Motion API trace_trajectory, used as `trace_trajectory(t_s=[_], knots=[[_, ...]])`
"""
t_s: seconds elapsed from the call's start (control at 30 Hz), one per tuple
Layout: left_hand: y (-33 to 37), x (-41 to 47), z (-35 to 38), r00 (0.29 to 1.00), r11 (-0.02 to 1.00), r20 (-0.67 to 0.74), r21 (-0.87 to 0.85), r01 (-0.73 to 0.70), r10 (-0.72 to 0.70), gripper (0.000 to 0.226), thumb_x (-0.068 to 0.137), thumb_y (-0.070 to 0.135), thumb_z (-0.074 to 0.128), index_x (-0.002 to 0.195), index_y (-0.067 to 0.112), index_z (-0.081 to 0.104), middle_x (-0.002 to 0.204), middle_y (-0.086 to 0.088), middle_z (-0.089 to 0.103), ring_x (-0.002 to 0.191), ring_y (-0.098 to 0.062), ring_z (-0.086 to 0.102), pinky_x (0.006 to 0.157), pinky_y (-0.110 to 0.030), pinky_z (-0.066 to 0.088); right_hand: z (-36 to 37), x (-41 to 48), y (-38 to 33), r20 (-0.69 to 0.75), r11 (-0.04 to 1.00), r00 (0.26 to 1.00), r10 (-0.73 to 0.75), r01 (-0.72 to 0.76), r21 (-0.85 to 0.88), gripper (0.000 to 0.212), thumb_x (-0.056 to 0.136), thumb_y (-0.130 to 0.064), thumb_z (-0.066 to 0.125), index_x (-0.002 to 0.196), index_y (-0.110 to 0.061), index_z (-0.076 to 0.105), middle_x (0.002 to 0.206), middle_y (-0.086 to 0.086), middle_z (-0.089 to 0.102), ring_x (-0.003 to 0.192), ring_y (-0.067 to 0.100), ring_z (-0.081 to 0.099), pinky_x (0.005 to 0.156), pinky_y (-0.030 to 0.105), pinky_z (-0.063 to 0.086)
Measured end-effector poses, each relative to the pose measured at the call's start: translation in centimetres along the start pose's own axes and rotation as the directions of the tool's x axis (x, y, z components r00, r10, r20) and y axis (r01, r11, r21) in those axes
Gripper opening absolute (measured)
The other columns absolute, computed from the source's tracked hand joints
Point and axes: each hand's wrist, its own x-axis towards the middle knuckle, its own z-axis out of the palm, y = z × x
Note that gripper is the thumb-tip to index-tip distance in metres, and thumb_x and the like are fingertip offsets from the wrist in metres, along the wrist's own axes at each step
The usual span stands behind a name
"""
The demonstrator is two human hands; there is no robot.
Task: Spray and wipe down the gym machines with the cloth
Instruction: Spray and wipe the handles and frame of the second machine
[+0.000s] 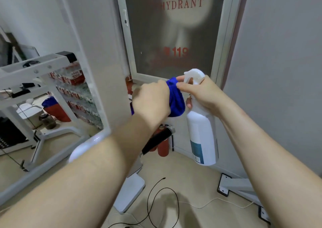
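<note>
The cloth (176,100), a bunched blue wad, sits between the two hands at chest height in front of the hydrant cabinet (174,35). The left hand (151,100) grips it from the left with its fingers curled round the bundle. The right hand (203,95) is wrapped round the neck of the spray bottle (200,126), and its thumb and forefinger also pinch the cloth's upper edge. The bottle hangs nearly upright below that hand, long axis vertical, with its nozzle pointing left, just above the cloth and very close to it. So the spray head and the cloth are already together.

What the next move likely turns on is the white gym machine frame (31,69). It stands well off to the left of both hands, and the left hand with the cloth is the nearer one. Red fire extinguishers (163,147) stand on the floor below the hands, and a black cable (156,193) loops across the floor
</note>
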Motion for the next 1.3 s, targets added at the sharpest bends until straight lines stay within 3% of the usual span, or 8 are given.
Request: trace_trajectory(t_s=[0.23,0.5,0.57,0.73,0.83,1.0,1.13,1.3], knots=[[-0.1,-2.4,1.8,0.933,0.923,-0.258,0.355,-0.149,0.250,0.058,0.088,0.012,0.011,0.136,0.006,0.043,0.097,-0.006,0.061,0.082,-0.024,0.060,0.064,-0.032,0.040,0.9,-1.2,0.9,0.009,0.989,1.000,0.019,-0.020,0.146,0.012,0.094,-0.011,0.062,0.098,-0.010,0.073,0.110,0.012,0.071,0.068,0.037,0.049,0.045,0.026,0.043],[1.0,2.6,-2.4,0.977,0.974,0.190,-0.220,-0.055,0.098,0.019,0.089,0.030,0.053,0.079,0.016,0.045,0.078,-0.002,0.053,0.076,-0.029,0.051,0.058,-0.032,0.033,-0.2,-2.6,1.4,0.026,0.993,0.998,-0.057,0.054,0.107,0.015,0.096,-0.021,0.060,0.092,-0.016,0.074,0.104,0.038,0.061,0.049,0.029,0.048,0.049,0.027,0.045],[1.4,0.8,-0.9,0.975,0.971,-0.116,-0.129,-0.202,0.187,0.009,0.089,0.024,0.052,0.088,0.016,0.049,0.082,-0.003,0.056,0.072,-0.029,0.052,0.057,-0.034,0.030,-0.7,-3.2,1.4,0.012,0.992,0.997,-0.072,0.071,0.105,0.024,0.099,-0.022,0.057,0.096,0.000,0.065,0.086,0.028,0.059,0.043,0.024,0.048,0.049,0.027,0.043],[1.2,-4.6,2.9,0.653,0.728,-0.649,-0.215,-0.650,0.391,0.020,0.092,0.014,0.053,0.104,0.006,0.068,0.096,-0.009,0.067,0.087,-0.028,0.062,0.075,-0.041,0.048,-1.4,-7.4,4.0,0.043,0.995,0.999,-0.032,0.028,0.095,0.021,0.088,-0.030,0.070,0.070,-0.018,0.065,0.082,0.010,0.064,0.052,0.018,0.054,0.045,0.028,0.045],[-0.4,-8.3,6.8,0.714,0.777,-0.517,-0.139,-0.614,0.472,0.023,0.083,0.007,0.063,0.106,0.003,0.065,0.098,-0.012,0.065,0.089,-0.032,0.062,0.078,-0.041,0.050,-1.2,-9.5,6.8,0.078,0.995,0.994,0.077,-0.082,0.053,0.024,0.089,-0.025,0.070,0.072,-0.010,0.061,0.076,0.011,0.060,0.046,0.016,0.052,0.040,0.027,0.040],[2.4,-10.5,7.6,0.973,0.988,0.177,0.006,-0.152,0.148,0.018,0.086,0.008,0.048,0.103,0.009,0.054,0.096,-0.008,0.060,0.087,-0.029,0.063,0.075,-0.033,0.043,0.2,-10.5,9.6,0.019,0.983,0.988,0.150,-0.147,-0.111,0.033,0.093,-0.020,0.066,0.062,-0.018,0.057,0.077,0.011,0.067,0.035,0.023,0.047,0.042,0.024,0.039],[1.5,-13.3,11.4,0.946,0.927,-0.044,0.215,-0.306,0.322,0.025,0.080,-0.003,0.040,0.079,0.003,0.064,0.092,-0.021,0.064,0.083,-0.037,0.061,0.079,-0.045,0.049,1.7,-10.5,10.2,-0.056,0.981,0.987,0.152,-0.157,-0.117,0.039,0.091,-0.020,0.068,0.054,-0.024,0.055,0.075,0.020,0.064,0.032,0.021,0.048,0.043,0.023,0.040],[0.3,-15.3,10.7,0.832,0.831,-0.103,-0.068,-0.552,0.545,0.022,0.058,-0.007,0.063,0.067,0.012,0.057,0.063,-0.004,0.055,0.056,-0.024,0.054,0.059,-0.031,0.048,3.7,-10.2,11.1,-0.117,0.905,0.963,0.242,-0.267,-0.332,0.039,0.086,-0.033,0.063,0.055,-0.014,0.050,0.045,0.002,0.060,0.034,0.017,0.052,0.051,0.025,0.045]])
